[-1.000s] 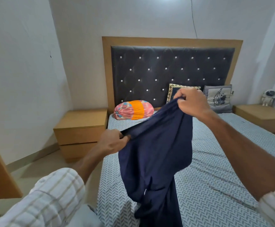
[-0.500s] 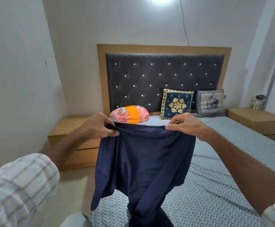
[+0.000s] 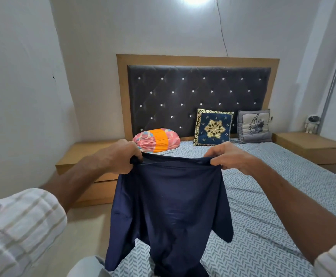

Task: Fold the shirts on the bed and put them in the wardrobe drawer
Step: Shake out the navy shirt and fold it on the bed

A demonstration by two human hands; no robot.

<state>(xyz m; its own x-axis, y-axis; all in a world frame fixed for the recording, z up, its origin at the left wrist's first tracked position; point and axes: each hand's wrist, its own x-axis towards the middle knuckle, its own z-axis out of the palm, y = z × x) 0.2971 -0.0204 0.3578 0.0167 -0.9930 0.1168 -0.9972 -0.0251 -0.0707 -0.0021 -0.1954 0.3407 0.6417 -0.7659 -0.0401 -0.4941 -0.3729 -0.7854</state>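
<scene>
A navy blue shirt [image 3: 169,208] hangs spread out in front of me above the near left part of the bed [image 3: 273,206]. My left hand [image 3: 123,156] grips its top left edge, fingers curled round the cloth. My right hand [image 3: 228,156] pinches the top right edge. The top edge runs nearly level between both hands. The shirt's lower part droops down past the bottom of the view. No wardrobe or drawer is in view.
A pink and orange bolster [image 3: 156,139], a blue patterned cushion [image 3: 213,127] and a grey cushion [image 3: 254,126] lie by the dark tufted headboard [image 3: 193,90]. Wooden bedside tables stand left [image 3: 87,154] and right [image 3: 311,146]; a small white figure [image 3: 311,124] sits on the right one.
The shirt went from hanging bunched and slanted to held spread with a level top edge. My right hand came down and my left hand rose. My view shifted slightly upward.
</scene>
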